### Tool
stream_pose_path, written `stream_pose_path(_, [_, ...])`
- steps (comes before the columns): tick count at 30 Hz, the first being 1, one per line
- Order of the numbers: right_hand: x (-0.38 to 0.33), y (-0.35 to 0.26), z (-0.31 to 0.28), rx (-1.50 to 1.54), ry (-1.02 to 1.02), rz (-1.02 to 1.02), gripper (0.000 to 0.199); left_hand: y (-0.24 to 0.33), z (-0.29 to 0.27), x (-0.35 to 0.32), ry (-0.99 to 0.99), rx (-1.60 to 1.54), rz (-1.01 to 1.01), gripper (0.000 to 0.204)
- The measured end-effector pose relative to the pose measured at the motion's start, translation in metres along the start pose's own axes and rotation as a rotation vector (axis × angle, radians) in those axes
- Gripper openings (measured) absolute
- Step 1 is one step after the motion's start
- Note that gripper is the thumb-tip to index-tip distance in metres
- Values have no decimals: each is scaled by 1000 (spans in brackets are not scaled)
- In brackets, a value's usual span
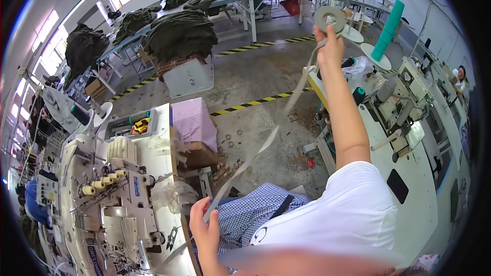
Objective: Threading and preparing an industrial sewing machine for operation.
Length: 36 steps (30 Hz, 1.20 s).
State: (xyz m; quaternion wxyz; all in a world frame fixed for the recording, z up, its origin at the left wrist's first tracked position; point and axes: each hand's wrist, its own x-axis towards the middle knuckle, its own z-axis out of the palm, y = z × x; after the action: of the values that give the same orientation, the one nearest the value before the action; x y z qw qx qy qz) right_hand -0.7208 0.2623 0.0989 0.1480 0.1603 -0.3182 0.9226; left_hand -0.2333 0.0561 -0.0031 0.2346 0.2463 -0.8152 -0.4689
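My right arm reaches far out to the right, and my right hand [330, 50] is closed at the lower edge of a flat round roll of grey tape [323, 16]. From the roll a long grey strip of tape [266, 143] hangs slantwise across the aisle toward me. My left hand [204, 227] is low, beside the edge of the left sewing table, with the strip passing between thumb and fingers. Beyond it the tape runs down toward the sewing machine [120, 225]. A pair of small thread snips [172, 237] lies on the table edge near my left hand.
On the right stands another table [409, 194] with a sewing machine [404, 107], thread cones and a dark phone [397, 186]. A tall teal cone [388, 30] rises behind. Ahead are a box under striped cloth [192, 122], a white bin [188, 77] and dark garment piles [181, 36].
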Motion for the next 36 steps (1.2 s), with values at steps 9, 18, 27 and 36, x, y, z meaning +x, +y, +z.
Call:
stream_pose_path(9, [121, -42, -22, 173, 243, -257, 30, 4, -9, -13, -21, 0, 9, 31])
stream_pose_path(18, [138, -25, -53, 123, 399, -103, 19, 5, -14, -25, -22, 9, -13, 32])
stream_pose_path(27, [84, -21, -35, -334, 212, 249, 30, 11, -5, -25, -101, -11, -12, 33])
stream_pose_path(36, [-43, 29, -69, -555, 168, 110, 34, 14, -3, -27, -140, 11, 7, 34])
